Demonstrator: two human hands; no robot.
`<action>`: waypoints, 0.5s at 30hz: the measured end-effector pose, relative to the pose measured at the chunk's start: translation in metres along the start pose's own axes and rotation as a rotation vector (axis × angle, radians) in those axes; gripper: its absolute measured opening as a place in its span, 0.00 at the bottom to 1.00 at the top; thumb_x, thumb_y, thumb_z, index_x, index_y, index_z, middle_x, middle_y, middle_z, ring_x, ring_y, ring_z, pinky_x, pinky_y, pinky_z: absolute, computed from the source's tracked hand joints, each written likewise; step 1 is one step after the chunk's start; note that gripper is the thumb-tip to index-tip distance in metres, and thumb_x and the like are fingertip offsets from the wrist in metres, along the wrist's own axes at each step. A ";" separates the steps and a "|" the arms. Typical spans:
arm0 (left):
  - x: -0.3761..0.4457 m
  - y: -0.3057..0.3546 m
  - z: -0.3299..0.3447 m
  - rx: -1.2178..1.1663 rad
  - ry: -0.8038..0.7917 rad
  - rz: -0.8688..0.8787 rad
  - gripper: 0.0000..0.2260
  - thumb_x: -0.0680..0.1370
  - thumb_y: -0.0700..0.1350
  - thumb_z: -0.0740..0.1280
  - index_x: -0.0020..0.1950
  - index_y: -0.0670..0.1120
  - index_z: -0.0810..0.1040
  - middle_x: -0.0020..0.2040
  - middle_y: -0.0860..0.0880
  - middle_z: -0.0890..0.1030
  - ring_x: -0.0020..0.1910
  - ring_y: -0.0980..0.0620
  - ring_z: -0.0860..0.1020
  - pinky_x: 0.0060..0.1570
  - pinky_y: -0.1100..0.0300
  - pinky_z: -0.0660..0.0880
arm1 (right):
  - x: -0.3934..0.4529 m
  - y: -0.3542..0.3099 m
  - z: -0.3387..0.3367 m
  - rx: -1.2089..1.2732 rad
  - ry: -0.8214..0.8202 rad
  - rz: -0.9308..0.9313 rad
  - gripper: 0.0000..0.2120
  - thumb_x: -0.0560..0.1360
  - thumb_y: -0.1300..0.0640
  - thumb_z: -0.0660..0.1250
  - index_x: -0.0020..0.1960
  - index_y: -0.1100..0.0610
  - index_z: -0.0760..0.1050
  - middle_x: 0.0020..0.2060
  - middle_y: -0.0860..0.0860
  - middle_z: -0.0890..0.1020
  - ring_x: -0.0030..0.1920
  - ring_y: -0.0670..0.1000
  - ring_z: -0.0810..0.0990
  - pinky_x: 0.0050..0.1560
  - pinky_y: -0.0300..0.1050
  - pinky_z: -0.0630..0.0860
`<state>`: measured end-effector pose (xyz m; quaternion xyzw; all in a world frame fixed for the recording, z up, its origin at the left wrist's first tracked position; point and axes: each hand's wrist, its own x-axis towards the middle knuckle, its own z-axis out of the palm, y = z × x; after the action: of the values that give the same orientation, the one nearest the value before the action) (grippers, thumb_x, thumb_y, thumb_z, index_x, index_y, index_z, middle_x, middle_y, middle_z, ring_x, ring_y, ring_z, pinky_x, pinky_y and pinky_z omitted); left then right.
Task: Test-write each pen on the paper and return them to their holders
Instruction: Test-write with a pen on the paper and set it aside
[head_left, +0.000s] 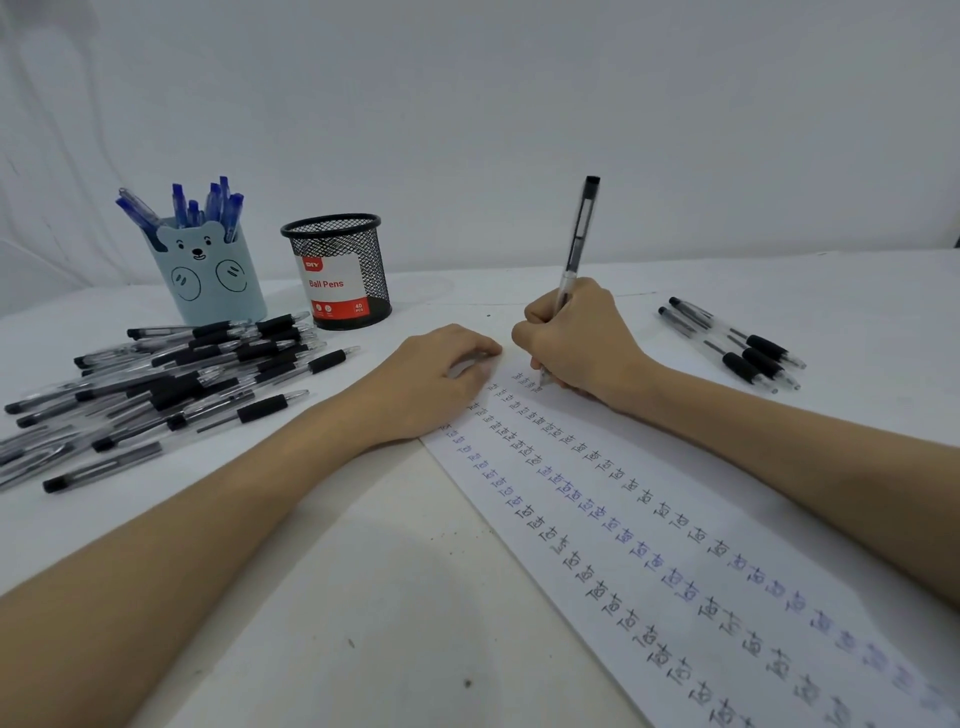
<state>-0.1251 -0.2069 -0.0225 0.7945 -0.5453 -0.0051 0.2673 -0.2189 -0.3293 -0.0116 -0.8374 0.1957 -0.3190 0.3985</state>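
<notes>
Pen (575, 244) is pinched in the curled fingers of my right hand (576, 340), tip on the far end of the paper (597, 525), so I press lightly while my left hand (439, 379), fingers loosely bent, steadies the sheet.

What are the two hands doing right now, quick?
Left hand: open, resting loosely curled on the white handwriting-covered paper, holding nothing.
Right hand: grips the clear black-capped ballpoint pen, tip on the paper.
</notes>
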 end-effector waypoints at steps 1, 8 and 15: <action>0.000 0.000 0.000 -0.001 -0.003 0.000 0.14 0.81 0.44 0.59 0.66 0.46 0.73 0.65 0.51 0.73 0.64 0.55 0.69 0.56 0.73 0.59 | 0.001 0.000 0.000 0.016 0.010 0.020 0.22 0.69 0.69 0.61 0.23 0.55 0.55 0.18 0.48 0.60 0.19 0.45 0.71 0.18 0.33 0.58; -0.003 0.002 -0.003 -0.013 -0.016 0.008 0.14 0.80 0.46 0.61 0.65 0.49 0.74 0.65 0.55 0.73 0.64 0.59 0.69 0.54 0.73 0.59 | 0.005 -0.005 -0.016 0.314 0.013 0.284 0.13 0.72 0.59 0.64 0.30 0.60 0.67 0.19 0.51 0.69 0.20 0.49 0.64 0.20 0.32 0.58; -0.008 0.015 -0.011 0.014 0.049 0.118 0.09 0.77 0.47 0.66 0.56 0.53 0.80 0.54 0.56 0.76 0.53 0.62 0.73 0.51 0.76 0.64 | 0.016 -0.006 -0.042 0.295 0.084 0.213 0.11 0.82 0.50 0.53 0.52 0.58 0.61 0.21 0.51 0.67 0.14 0.45 0.61 0.19 0.32 0.57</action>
<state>-0.1384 -0.1989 -0.0086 0.7628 -0.5844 0.0338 0.2747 -0.2355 -0.3575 0.0192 -0.7303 0.2507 -0.3351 0.5399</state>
